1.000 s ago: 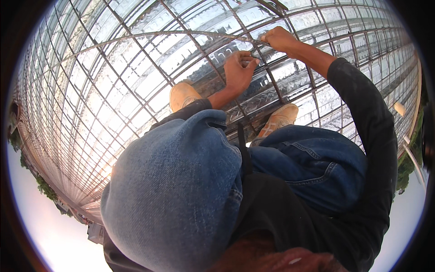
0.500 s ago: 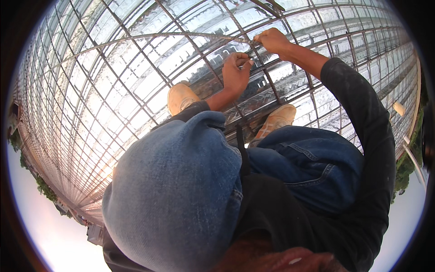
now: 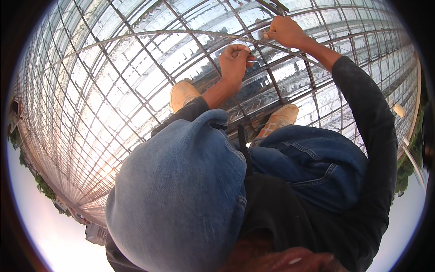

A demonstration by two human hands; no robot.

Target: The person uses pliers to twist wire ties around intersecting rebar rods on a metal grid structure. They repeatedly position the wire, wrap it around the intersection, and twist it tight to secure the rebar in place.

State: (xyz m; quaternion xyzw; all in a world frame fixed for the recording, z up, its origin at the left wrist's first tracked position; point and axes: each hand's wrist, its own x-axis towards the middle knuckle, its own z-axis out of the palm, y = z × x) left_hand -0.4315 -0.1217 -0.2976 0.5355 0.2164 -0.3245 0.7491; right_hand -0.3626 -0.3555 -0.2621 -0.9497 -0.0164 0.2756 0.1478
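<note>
My left hand [image 3: 234, 63] is closed in a pinch above a grid of steel reinforcing bars [image 3: 271, 75]. A short, thin strand shows at its fingertips, too small to name. Farther out and to the right, my right hand [image 3: 286, 32] is curled closed just beyond a long bar [image 3: 190, 31] that arcs across the picture. A small dark bit shows beside its fingers, but what it grips, if anything, is hidden. Shiny ribbed metal sheeting [image 3: 149, 56] lies under the bars.
My light tan shoes, the left [image 3: 183, 96] and the right [image 3: 282, 119], stand at the grid by my bent, jean-clad knees [image 3: 176, 181]. Bars stretch away on both sides. A pale pole [image 3: 414, 163] and greenery [image 3: 402, 177] show at the right rim.
My right hand has moved outward and to the right, off the bar crossing it was at. My left hand has shifted slightly outward and to the left, still pinched.
</note>
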